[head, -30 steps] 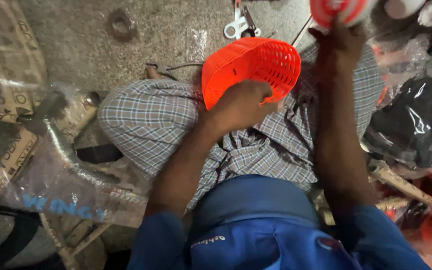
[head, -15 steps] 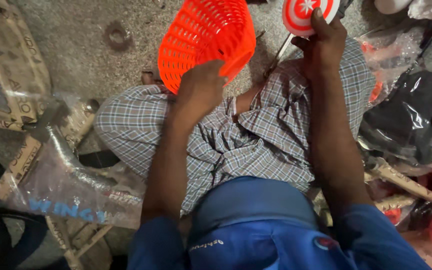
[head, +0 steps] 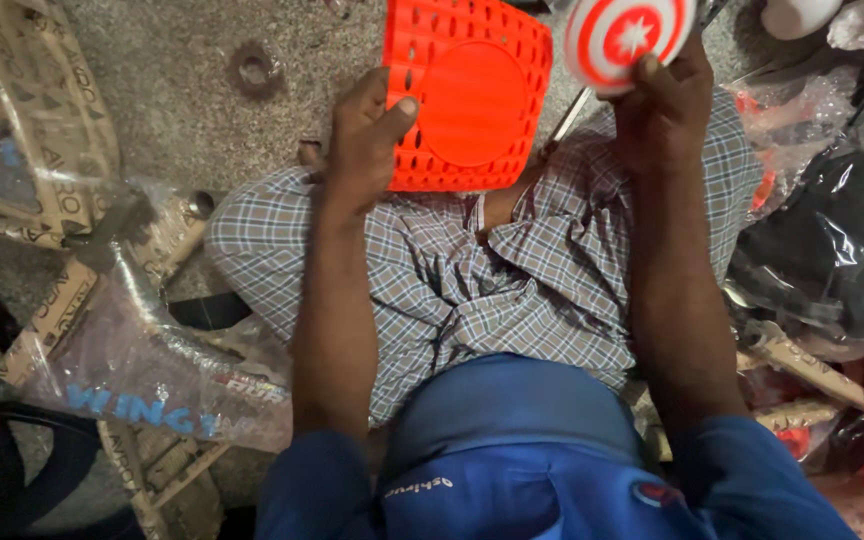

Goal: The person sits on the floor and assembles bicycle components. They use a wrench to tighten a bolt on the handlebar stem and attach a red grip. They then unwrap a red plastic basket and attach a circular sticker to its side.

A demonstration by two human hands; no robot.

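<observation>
My left hand (head: 364,130) grips the left edge of an orange plastic basket (head: 467,95) with slotted walls, held up above my lap with its flat underside facing me. My right hand (head: 664,110) holds a round red and white disc (head: 628,38) with a white star in its centre, just to the right of the basket. The two are close together but apart. Below them lie my legs in checked cloth (head: 472,290).
A bicycle frame wrapped in cardboard and clear plastic (head: 102,330) lies at the left. A metal ring (head: 254,68) rests on the concrete floor. Black and red parts in plastic bags (head: 832,250) pile up at the right.
I have lifted the basket and turned it, so its underside faces me instead of its open mouth. The disc in my right hand has come down and shows its face.
</observation>
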